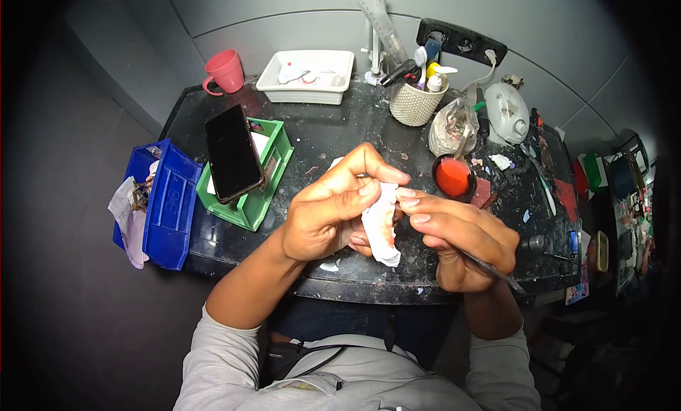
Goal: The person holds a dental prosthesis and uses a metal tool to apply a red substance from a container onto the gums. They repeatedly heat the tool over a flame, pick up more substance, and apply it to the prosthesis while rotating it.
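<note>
My left hand (pixel 323 216) is closed around a white plaster dental cast (pixel 385 233), which has pinkish patches along one side. It holds the cast above the front part of the dark worktable. Close by on the right, my right hand (pixel 472 237) grips a slim dark tool (pixel 494 272) whose handle sticks out below the palm. The fingertips of that hand meet the cast's upper right edge. I cannot make out the tool's working tip behind the fingers. Past the right hand sits a round dark container with bright red material (pixel 455 177).
A phone (pixel 234 155) lies over a green bin (pixel 259 206), beside a tilted blue bin (pixel 172 205). Along the back stand a pink mug (pixel 225 72), a white tray (pixel 303 95) and a holder (pixel 417 104) with tools. Scraps and a toothbrush (pixel 545 187) litter the right side.
</note>
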The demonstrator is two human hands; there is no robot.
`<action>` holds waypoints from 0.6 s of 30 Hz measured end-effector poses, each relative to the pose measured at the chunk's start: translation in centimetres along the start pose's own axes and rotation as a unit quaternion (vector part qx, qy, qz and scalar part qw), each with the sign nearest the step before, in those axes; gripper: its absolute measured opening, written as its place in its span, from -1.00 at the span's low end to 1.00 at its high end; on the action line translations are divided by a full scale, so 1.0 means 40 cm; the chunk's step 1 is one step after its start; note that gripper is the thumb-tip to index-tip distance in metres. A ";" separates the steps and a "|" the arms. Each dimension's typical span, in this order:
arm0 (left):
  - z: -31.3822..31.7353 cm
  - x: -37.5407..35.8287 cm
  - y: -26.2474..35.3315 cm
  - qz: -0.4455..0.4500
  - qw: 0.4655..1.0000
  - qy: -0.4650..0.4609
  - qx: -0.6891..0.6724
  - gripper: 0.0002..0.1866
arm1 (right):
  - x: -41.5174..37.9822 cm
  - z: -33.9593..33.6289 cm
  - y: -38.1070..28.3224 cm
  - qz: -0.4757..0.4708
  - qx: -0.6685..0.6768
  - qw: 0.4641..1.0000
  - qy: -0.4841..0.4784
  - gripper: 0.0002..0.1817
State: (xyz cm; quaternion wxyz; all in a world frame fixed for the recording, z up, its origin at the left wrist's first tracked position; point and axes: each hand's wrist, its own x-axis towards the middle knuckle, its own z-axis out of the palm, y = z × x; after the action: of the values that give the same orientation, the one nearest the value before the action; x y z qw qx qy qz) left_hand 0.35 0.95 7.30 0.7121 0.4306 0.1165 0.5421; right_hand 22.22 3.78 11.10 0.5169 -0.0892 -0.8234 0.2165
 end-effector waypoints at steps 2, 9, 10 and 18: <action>-0.003 0.000 0.003 -0.006 1.000 -0.015 -0.013 -0.63 | -0.001 -0.006 0.007 -0.016 -0.027 0.999 -0.022 -0.84; -0.001 0.014 -0.006 -0.020 0.999 -0.014 -0.039 -0.66 | -0.007 0.006 0.012 -0.038 -0.051 0.998 0.001 -0.87; -0.003 0.018 -0.007 -0.008 0.998 -0.035 -0.048 -0.67 | -0.010 0.006 0.016 -0.025 -0.026 0.999 0.041 -0.87; 0.011 0.026 -0.001 0.003 1.000 0.012 0.023 -0.66 | -0.010 0.018 0.005 0.010 0.040 0.998 0.043 -0.85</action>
State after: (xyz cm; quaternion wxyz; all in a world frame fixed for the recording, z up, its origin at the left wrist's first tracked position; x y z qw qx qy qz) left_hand 1.05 1.66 7.84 0.6988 0.4405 0.1363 0.5469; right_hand 21.75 3.61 10.45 0.5525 -0.0863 -0.7904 0.2501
